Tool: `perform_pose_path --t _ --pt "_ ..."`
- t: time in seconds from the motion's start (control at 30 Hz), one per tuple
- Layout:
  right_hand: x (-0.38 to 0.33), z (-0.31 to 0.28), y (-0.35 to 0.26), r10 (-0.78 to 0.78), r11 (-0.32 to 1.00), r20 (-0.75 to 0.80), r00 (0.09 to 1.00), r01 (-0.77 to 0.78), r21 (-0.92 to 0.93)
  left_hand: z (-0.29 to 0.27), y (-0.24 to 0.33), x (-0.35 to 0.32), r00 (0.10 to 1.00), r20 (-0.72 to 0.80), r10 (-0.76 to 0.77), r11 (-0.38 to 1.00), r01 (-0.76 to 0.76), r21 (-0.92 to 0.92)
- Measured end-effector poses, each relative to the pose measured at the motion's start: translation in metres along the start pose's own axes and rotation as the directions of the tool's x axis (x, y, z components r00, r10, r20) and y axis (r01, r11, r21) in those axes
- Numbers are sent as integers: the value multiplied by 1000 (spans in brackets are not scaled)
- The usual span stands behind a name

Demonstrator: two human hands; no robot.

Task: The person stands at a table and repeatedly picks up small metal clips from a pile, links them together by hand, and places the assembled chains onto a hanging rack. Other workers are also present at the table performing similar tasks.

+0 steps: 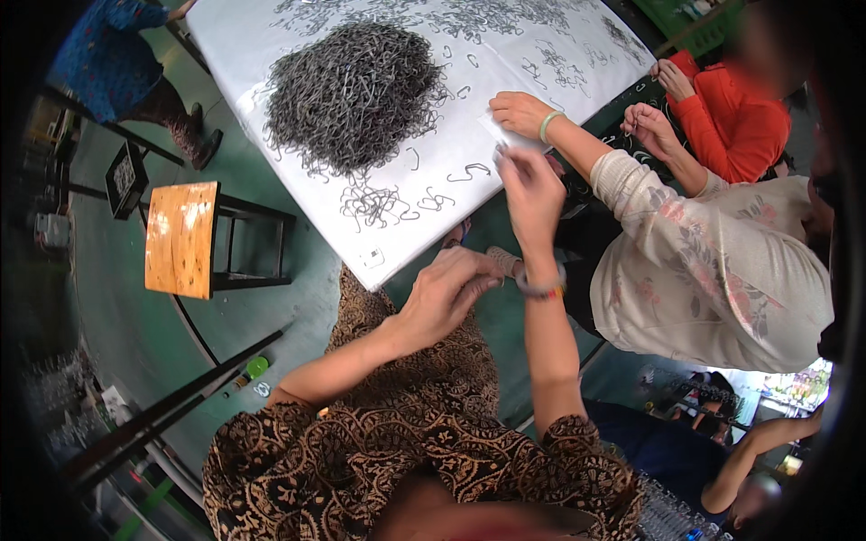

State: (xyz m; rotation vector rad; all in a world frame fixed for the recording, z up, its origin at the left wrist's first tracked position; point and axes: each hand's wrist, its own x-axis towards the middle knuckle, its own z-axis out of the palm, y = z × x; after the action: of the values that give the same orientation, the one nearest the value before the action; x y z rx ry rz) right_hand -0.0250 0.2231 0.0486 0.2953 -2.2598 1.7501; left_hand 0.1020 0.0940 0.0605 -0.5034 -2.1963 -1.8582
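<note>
My left hand [444,293] is in front of the table's near corner, its thumb and fingers pinched together. Whatever they grip, if anything, is too small to make out. Beyond it, my right hand [534,194] is raised by the table's right edge, slightly blurred, with thumb and forefinger pinched around a small dark sliver I cannot identify. On the white-covered table [316,203] lies a big heap of dark, bent wire hooks [361,90]. A smaller cluster of loose hooks [372,207] is closer to me, and a few single hooks [469,171] lie near my right hand.
A co-worker in a pale floral top [713,261] reaches over the table's right edge; another in red [740,117] sits beyond. At far left stands a person in blue [108,63]. A wooden stool [180,239] is left of the table. More hooks [487,18] spread across the far side.
</note>
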Motion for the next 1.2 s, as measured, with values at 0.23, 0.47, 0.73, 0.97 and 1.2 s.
perform_pose_path --t 0.23,0.47,0.73,0.97,1.2 --pt "-102 -57 -79 118 979 79 990 -129 160 7 -12 8 995 -6 -104 984 102 -143" --pt "-104 -51 -68 21 999 -33 999 -20 49 2 -3 20 993 108 47 999 -49 11" --pt "-108 -52 -61 -154 969 -151 976 179 169 -29 -35 43 999 35 -37 988 32 154" --pt "-121 -60 -65 -178 944 -143 973 210 254 -81 -126 122 842 490 -228 408 -374 833" --pt "-122 -59 -68 -148 931 -120 982 179 318 -87 -140 102 795 571 -205 290 -508 811"
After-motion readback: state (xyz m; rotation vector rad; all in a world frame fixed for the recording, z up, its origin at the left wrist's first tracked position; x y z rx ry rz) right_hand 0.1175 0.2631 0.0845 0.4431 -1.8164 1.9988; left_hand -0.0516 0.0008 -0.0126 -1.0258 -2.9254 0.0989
